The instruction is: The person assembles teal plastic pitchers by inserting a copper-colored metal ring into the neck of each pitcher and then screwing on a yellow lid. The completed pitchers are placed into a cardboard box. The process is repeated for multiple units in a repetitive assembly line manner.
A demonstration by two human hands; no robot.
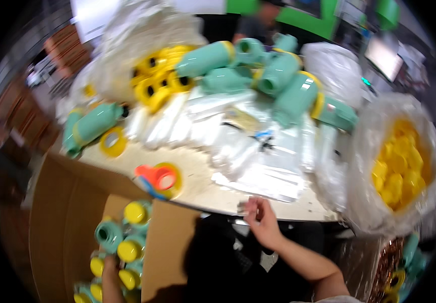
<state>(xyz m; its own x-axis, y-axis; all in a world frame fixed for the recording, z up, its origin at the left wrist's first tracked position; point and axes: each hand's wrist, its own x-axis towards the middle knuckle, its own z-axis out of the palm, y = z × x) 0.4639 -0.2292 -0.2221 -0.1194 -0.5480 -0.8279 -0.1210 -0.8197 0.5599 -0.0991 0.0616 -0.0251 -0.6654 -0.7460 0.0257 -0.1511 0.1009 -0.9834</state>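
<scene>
My left hand reaches down into a cardboard box among green bottles with yellow caps. Its fingers are hidden between the bottles, so I cannot see whether they grip one. Just beyond it sits a green bottle without a cap, its mouth facing up. A yellow-capped bottle stands right beside the hand. My right hand hovers by the table's front edge, near the clear plastic bags. Its fingers are loosely bent, with the thumb apart, and I see nothing held in them.
On the table lie an orange tape dispenser, yellow parts and several green bottles. A clear bag of yellow caps stands at the right. Another person is across the table.
</scene>
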